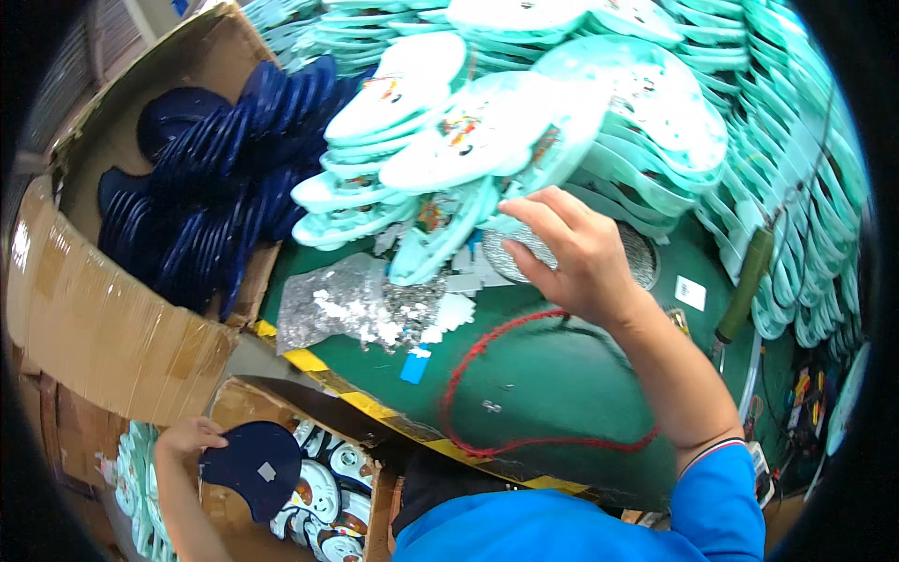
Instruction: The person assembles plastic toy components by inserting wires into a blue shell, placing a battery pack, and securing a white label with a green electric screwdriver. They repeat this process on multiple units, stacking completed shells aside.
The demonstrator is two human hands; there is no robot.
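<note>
A red cord (524, 393) loops across the green table (562, 375) beside a cardboard box (103, 318) of navy pieces (225, 178).

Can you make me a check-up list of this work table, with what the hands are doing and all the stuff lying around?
Surface: green table with a yellow-black striped edge.
Job's things: dark blue flat piece; heap of mint-green pieces.
Clutter: bag of small silvery bits, round silvery dish, white label.
Grips: left hand holds the blue piece over a box; right hand reaches into the mint heap, grip unclear.
Cables: red cord looped on the table.
Surroundings: cardboard box of blue pieces; green-handled tool.
</note>
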